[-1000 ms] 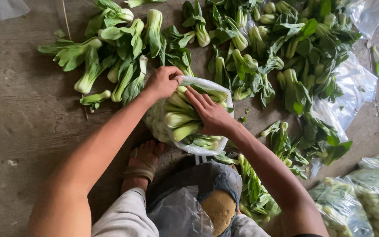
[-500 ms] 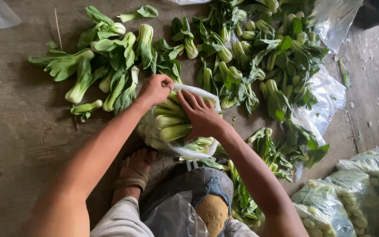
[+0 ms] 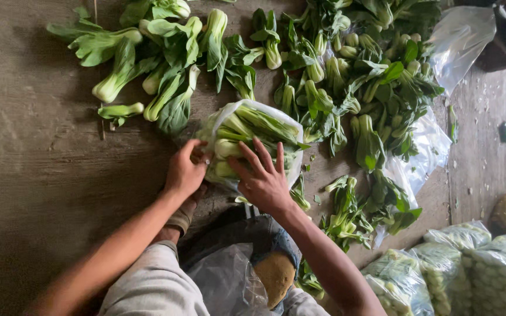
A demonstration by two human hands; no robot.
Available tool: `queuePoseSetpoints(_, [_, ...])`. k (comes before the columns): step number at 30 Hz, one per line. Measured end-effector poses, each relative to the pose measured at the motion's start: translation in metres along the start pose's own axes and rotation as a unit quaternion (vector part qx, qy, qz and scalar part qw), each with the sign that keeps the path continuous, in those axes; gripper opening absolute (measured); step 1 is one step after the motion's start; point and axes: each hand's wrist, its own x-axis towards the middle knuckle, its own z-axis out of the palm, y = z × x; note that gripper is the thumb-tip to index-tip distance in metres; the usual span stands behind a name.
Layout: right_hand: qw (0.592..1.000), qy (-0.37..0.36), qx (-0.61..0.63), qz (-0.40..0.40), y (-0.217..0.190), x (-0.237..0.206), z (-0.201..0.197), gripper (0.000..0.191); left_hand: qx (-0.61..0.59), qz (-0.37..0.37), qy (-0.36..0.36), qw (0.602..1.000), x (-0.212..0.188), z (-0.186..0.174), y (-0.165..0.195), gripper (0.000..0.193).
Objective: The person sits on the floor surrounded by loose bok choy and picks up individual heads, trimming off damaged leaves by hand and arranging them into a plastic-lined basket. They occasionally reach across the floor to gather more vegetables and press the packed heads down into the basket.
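A clear plastic bag (image 3: 252, 137) stuffed with bok choy lies on the floor (image 3: 36, 175) before the knees. The left hand (image 3: 185, 169) pinches its near edge, fingertips hidden; the right hand (image 3: 262, 178) presses it, fingers spread. Loose bok choy (image 3: 346, 76) beyond is cut off at the top.

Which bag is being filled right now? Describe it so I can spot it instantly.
Start at the big spread of loose bok choy on the floor. At its near edge lies a clear plastic bag, both hands on it: left hand, right hand. Unlike the sealed bags at lower right, it lies open.
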Motion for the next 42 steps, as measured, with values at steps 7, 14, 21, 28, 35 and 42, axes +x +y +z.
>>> queuePoseSetpoints(7, [0.999,0.04,0.02,0.014,0.002,0.006,-0.001,0.046,0.047,0.06,0.017,0.997,0.022,0.003,0.029,0.016])
queuePoseSetpoints(14, [0.997,-0.001,0.068,0.047,0.019,0.014,0.0,0.047,0.067,0.11,0.086,0.988,0.012,0.014,0.025,0.007])
queuePoseSetpoints(21, [0.99,0.024,0.127,0.057,0.018,0.032,-0.01,0.063,0.027,0.143,0.096,0.985,0.021,0.018,0.038,0.011])
queuePoseSetpoints(28, [0.988,0.038,0.117,0.097,0.012,0.027,-0.025,0.074,0.058,-0.176,-0.071,0.98,-0.021,0.013,0.071,0.053])
queuePoseSetpoints(35, [0.988,0.052,0.087,0.116,-0.009,0.018,-0.023,0.078,0.217,0.028,-0.015,0.976,-0.027,0.018,0.067,0.035])
queuePoseSetpoints(42, [0.994,0.02,0.019,0.106,-0.008,0.039,-0.036,0.05,-0.448,-0.083,0.045,0.889,-0.024,0.104,0.141,0.02])
